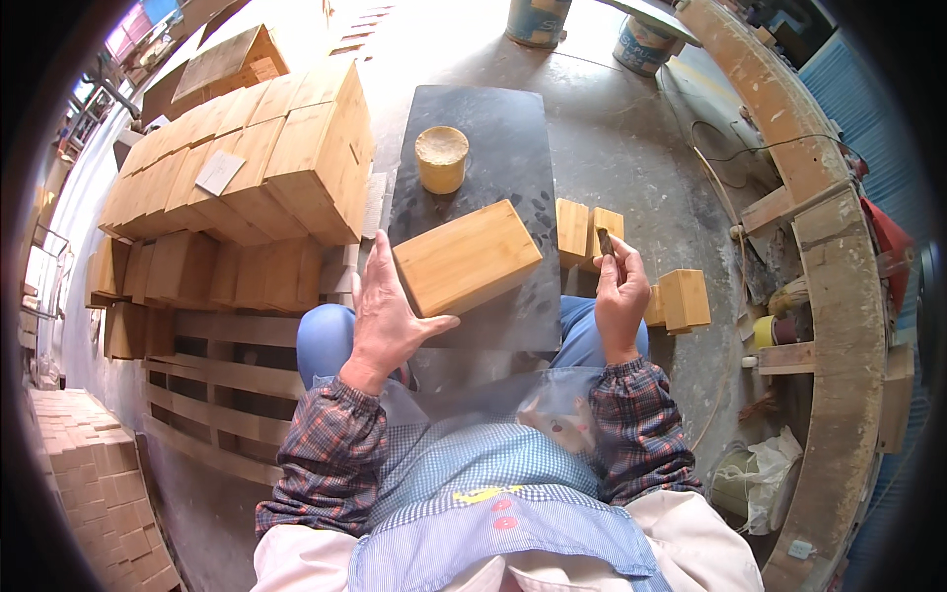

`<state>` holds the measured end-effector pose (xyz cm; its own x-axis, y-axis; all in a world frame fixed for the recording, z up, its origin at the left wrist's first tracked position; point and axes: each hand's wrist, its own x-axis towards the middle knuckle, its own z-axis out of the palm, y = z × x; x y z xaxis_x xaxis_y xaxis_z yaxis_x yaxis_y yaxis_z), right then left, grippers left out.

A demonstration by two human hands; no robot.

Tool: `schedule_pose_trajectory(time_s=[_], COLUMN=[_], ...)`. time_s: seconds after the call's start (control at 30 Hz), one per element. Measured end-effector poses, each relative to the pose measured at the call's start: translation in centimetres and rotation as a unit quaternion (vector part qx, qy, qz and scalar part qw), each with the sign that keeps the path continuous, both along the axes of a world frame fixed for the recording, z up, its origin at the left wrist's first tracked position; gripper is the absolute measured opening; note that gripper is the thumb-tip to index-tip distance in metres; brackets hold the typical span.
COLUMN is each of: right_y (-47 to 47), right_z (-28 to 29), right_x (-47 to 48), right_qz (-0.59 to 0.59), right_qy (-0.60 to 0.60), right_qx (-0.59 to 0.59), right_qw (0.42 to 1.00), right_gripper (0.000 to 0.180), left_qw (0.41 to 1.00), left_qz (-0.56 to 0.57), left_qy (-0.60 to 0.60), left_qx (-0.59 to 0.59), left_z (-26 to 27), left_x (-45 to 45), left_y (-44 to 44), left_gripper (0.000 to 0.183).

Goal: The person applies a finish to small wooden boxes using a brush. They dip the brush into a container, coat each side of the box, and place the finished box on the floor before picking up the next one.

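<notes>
A rectangular bamboo or wooden block-shaped box lies aslant on a dark, smudged board in front of me. My left hand is spread at the box's left end, thumb along its near edge; whether it presses on the box I cannot tell. Between the thumb and fingers of my right hand is a small dark stick-like piece, held to the right of the board. A round yellow tub, its top covered with pale material, stands farther back on the board.
Stacked wooden boxes fill the left side, above a slatted wooden pallet. Small wooden blocks stand on the floor at right, near a worn wooden bench with a yellow tape roll. Blue buckets stand at the back.
</notes>
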<state>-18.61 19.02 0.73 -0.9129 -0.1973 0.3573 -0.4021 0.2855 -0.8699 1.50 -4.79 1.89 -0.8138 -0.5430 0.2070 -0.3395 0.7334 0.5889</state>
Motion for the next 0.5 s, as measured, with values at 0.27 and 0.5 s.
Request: schedule_pose_trajectory(time_s=[0.27,0.5], right_y=[-0.7,-0.5], right_z=[-0.9,0.2], right_x=[-0.2,0.5], right_qz=[0.023,0.054], right_qy=[-0.036,0.010], right_qx=[-0.002,0.024], right_qw=[0.999,0.998], right_gripper=[0.025,0.021], left_qw=[0.987,0.993], left_qz=[-0.033,-0.042], left_qy=[0.104,0.106], left_qx=[0.115,0.030], left_z=[-2.1,0.7], left_x=[-1.0,-2.5], left_y=[-0.1,1.0], left_gripper=[0.127,0.116])
